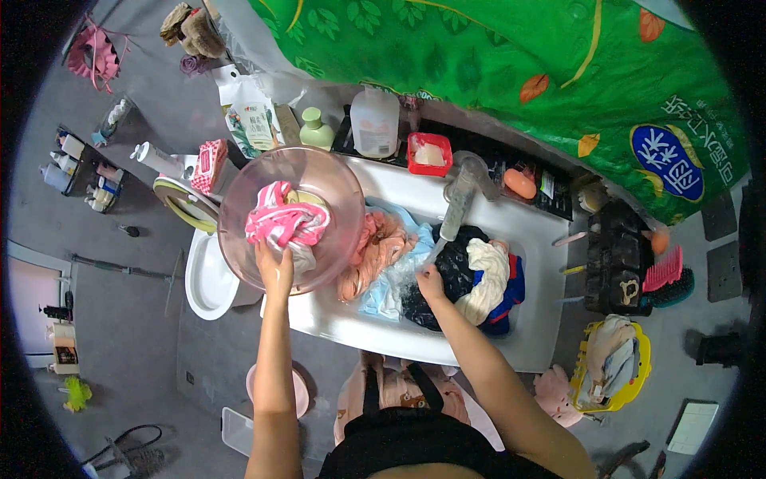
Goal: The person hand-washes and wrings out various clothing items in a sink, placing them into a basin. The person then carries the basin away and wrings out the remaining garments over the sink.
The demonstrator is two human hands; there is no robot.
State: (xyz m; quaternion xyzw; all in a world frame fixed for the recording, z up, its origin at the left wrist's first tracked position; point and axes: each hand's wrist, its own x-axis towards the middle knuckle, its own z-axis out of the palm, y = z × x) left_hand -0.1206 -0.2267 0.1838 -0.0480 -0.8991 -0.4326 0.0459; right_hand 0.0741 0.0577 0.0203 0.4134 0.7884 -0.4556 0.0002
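Observation:
My left hand [275, 269] reaches into a clear pinkish basin [231, 199] and grips the lower edge of a bunched pink-and-white striped garment [289, 215]. A yellowish cloth lies partly beneath it. My right hand [431, 284] is over the white sink [351, 331], fingers curled close together beside the stream from the faucet [456, 209]. What they pinch, if anything, is hidden. Around that hand lie wet clothes: a light blue garment [391, 294], a black one [456, 275], a peach one [371, 255] and a cream one [485, 281] over blue fabric [515, 287].
Along the sink's back stand a pump bottle [317, 130], a translucent jug [375, 120] and a red soap box [429, 153]; an orange soap bar [520, 184] lies further right. A green plastic package [511, 72] hangs over the back. A yellow basket [642, 359] holds clothes at right.

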